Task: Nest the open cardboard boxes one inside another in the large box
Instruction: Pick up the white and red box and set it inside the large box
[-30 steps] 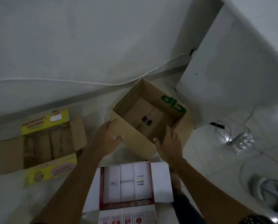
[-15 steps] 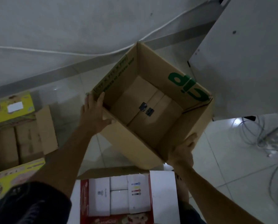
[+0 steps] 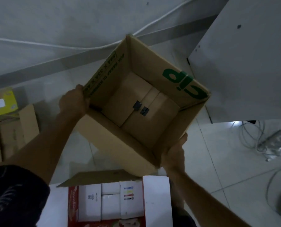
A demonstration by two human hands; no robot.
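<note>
- brown cardboard box [image 3: 136,110], open top, green print on inner flaps, held between both hands, tilted w/ opening toward cam
- left hand [image 3: 73,102] gripping box's left rim corner, fingers wrapped over edge
- right hand [image 3: 175,154] clasping near-right corner, from outside/below
- red/white box [image 3: 156,199] open on floor just below it, white packs inside
- yellow box [image 3: 4,104] far left, flaps open
- pale tile floor [image 3: 218,161], cables [image 3: 270,141] at right, white panel [image 3: 244,63] upper right
</note>
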